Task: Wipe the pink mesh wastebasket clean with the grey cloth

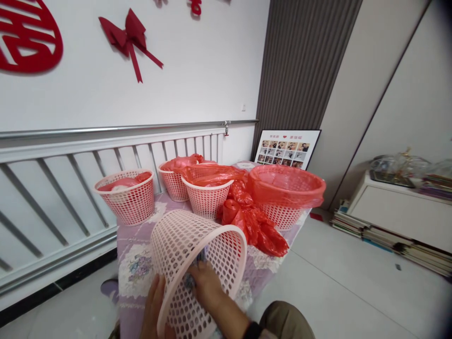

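A pink perforated basket [176, 238] lies tilted on its side near the table's front, its mouth toward me. My left hand [154, 306] rests against the outside of its rim at the lower left, with fingers stretched out. Inside the basket, my right hand [206, 285] is closed on a grey cloth [189, 281]; part of the cloth is hidden by the hand. Behind stand a pink basket with red plastic in it [132, 205], two more with red bags [176, 187] [208, 202], and one lined with a red bag [282, 214]. A red bag roll [231, 212] lies between them.
The baskets stand on a table with a purple floral cloth [132, 242]. A white radiator [70, 197] runs along its left and back. A framed photo board [286, 146] leans at the wall. At right are a white cabinet [395, 207] and stacked books [388, 240].
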Demonstrator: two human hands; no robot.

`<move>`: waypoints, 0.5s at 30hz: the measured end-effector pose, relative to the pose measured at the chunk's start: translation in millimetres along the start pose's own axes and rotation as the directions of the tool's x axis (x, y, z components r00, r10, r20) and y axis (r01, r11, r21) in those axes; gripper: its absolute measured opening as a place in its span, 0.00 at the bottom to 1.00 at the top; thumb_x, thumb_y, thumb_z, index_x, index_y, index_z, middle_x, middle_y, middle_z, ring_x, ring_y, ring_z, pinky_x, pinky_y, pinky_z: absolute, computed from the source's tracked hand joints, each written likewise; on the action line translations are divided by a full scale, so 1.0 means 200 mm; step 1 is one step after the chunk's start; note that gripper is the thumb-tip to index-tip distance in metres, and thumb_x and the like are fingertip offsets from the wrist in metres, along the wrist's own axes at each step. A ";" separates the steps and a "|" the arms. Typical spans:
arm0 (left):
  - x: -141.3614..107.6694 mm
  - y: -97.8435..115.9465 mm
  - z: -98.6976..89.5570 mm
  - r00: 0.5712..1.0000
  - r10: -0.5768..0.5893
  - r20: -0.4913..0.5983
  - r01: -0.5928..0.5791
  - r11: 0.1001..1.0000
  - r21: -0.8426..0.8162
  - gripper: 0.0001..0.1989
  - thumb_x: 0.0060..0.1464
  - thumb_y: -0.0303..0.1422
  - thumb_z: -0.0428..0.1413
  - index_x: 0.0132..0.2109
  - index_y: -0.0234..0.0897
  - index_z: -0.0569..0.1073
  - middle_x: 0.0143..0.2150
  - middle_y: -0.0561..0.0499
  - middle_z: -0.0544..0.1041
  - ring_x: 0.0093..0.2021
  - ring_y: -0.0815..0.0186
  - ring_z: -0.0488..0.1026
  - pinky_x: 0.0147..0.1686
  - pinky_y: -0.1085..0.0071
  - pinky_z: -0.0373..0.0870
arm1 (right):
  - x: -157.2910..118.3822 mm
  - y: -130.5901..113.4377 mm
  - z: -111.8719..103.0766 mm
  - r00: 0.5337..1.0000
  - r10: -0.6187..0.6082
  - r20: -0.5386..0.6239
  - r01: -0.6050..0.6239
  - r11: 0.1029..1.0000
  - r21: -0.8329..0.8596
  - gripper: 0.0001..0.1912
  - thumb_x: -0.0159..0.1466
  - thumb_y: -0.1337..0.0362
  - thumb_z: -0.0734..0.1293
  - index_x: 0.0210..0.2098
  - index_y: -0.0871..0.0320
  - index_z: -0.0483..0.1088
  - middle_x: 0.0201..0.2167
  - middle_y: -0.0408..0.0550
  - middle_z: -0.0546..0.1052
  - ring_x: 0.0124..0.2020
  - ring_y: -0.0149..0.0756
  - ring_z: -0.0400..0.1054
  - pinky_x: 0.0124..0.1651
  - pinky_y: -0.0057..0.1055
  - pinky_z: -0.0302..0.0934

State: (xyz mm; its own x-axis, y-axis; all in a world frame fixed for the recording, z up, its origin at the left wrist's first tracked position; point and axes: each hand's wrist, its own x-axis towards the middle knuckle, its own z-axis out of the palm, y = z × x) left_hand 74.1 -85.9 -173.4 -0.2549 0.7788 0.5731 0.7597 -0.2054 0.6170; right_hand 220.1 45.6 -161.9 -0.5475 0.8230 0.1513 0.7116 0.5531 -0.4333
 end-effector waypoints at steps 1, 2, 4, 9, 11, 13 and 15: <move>0.00 0.01 0.00 1.000 -0.004 0.000 0.004 1.000 0.001 0.35 0.61 0.24 0.42 0.73 0.44 0.45 0.73 0.41 0.55 0.73 0.52 0.50 0.70 0.45 0.51 | -0.04 -0.06 0.03 1.000 0.008 0.012 -0.008 0.999 0.048 0.26 0.53 0.71 0.69 0.52 0.51 0.74 0.48 0.51 0.78 0.49 0.46 0.72 0.51 0.37 0.67; 0.01 0.01 0.00 1.000 -0.015 -0.003 0.015 1.000 0.002 0.35 0.61 0.24 0.42 0.73 0.43 0.45 0.72 0.41 0.56 0.73 0.53 0.50 0.70 0.46 0.51 | -0.08 -0.11 0.06 1.000 0.017 0.018 -0.019 0.992 0.121 0.26 0.53 0.70 0.69 0.53 0.51 0.74 0.47 0.49 0.79 0.48 0.44 0.73 0.52 0.35 0.67; 0.01 0.03 0.00 0.999 -0.054 -0.010 0.054 0.999 -0.001 0.34 0.61 0.25 0.42 0.73 0.43 0.45 0.72 0.41 0.57 0.72 0.54 0.52 0.70 0.48 0.53 | -0.16 -0.20 0.08 0.999 0.042 0.011 -0.043 0.941 0.336 0.27 0.55 0.70 0.67 0.54 0.51 0.72 0.48 0.48 0.79 0.49 0.41 0.73 0.54 0.34 0.65; 0.02 0.03 -0.02 0.998 -0.068 0.017 0.069 0.997 -0.032 0.34 0.61 0.26 0.43 0.72 0.42 0.46 0.72 0.42 0.57 0.72 0.55 0.53 0.70 0.49 0.53 | -0.32 -0.19 0.02 0.998 -0.004 0.057 -0.025 0.866 0.499 0.33 0.51 0.70 0.68 0.57 0.48 0.71 0.55 0.48 0.75 0.56 0.44 0.68 0.60 0.37 0.61; 0.03 0.03 -0.03 0.998 -0.052 0.021 0.052 0.998 -0.035 0.33 0.61 0.27 0.43 0.72 0.42 0.47 0.72 0.41 0.56 0.73 0.54 0.51 0.70 0.48 0.51 | -0.32 -0.08 -0.05 0.995 -0.040 0.093 0.010 0.953 0.304 0.33 0.50 0.71 0.69 0.56 0.48 0.72 0.55 0.49 0.74 0.56 0.47 0.68 0.58 0.39 0.62; 0.03 0.03 -0.04 0.999 -0.037 0.014 0.037 0.999 -0.036 0.33 0.62 0.29 0.44 0.72 0.42 0.48 0.72 0.42 0.56 0.73 0.54 0.51 0.69 0.49 0.52 | -0.29 0.05 -0.15 0.995 0.000 0.102 -0.008 0.997 0.083 0.31 0.51 0.73 0.68 0.54 0.49 0.73 0.54 0.52 0.74 0.55 0.50 0.67 0.56 0.42 0.64; 0.02 0.02 -0.04 1.000 -0.013 0.007 0.013 0.999 -0.039 0.32 0.62 0.30 0.44 0.72 0.43 0.49 0.72 0.43 0.56 0.72 0.53 0.52 0.69 0.49 0.54 | -0.24 0.16 -0.26 0.995 0.066 0.069 -0.062 0.996 -0.060 0.27 0.56 0.74 0.65 0.54 0.51 0.73 0.55 0.56 0.73 0.57 0.54 0.65 0.56 0.46 0.64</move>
State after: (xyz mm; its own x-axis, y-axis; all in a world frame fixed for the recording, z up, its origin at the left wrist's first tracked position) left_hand 71.4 -88.2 -163.1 -0.2606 0.7854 0.5615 0.7323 -0.2181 0.6451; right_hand 292.2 31.3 -137.5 -0.5283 0.8469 0.0606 0.7692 0.5076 -0.3883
